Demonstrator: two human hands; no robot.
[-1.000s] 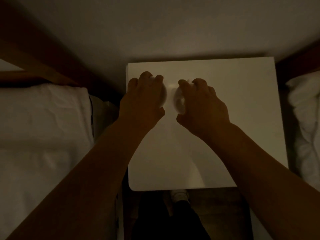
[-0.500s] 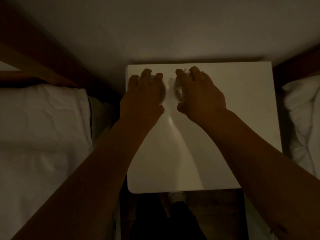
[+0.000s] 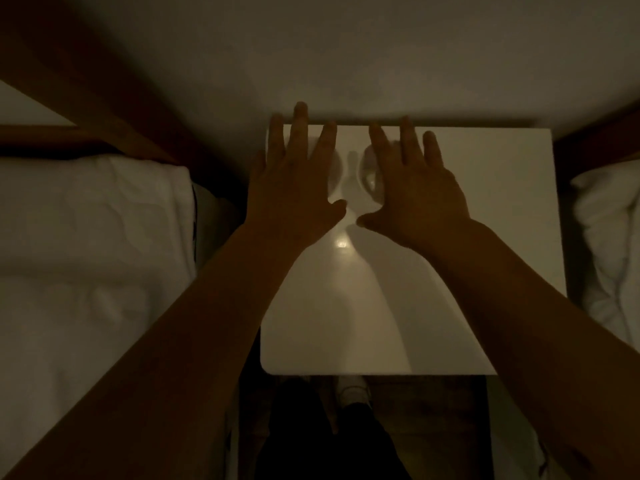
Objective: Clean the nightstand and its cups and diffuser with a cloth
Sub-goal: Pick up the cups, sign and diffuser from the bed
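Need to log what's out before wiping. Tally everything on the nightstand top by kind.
Clear cups: 2, one partly under the right hand, one mostly hidden by the left hand.
Diffuser: 0 visible.
Cloth: 0 visible.
Total: 2 on the nightstand.

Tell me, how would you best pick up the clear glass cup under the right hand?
Probably from above, fingers wrapped around its round sides. The glass cup stands near the back edge of the white nightstand, close to the wall, and a second cup sits close on its left, so a side approach looks cramped. The right hand is spread open above it. The dim light hides its rim.
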